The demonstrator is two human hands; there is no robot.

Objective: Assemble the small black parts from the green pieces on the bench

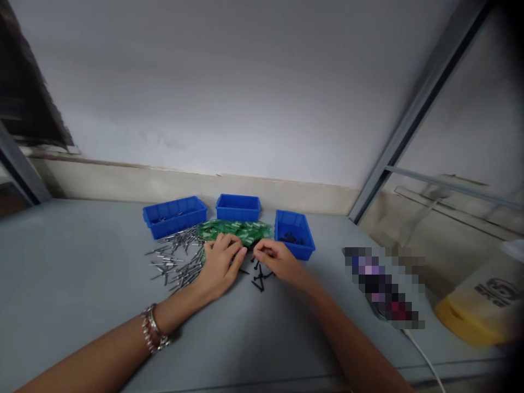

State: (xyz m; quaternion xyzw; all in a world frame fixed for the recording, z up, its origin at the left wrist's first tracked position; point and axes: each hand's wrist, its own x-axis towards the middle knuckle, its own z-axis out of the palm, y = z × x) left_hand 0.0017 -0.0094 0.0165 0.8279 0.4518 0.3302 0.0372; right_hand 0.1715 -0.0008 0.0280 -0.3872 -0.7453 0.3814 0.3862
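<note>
At 2 o'clock, blue bin (302,254): some black screws (291,238); others loose. My left grip (223,263), right grip (283,263): holding? Can't tell.

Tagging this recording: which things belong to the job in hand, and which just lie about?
Likely job things: black screws, silvery pins, green-filled bag, left bin, middle bin, right bin.
Likely incidental: pixelated item, white cable, yellow-bottomed container.

Both hands (221,266) near loose black screws (261,277)

White cable (424,357) near translucent container (477,303)
</note>
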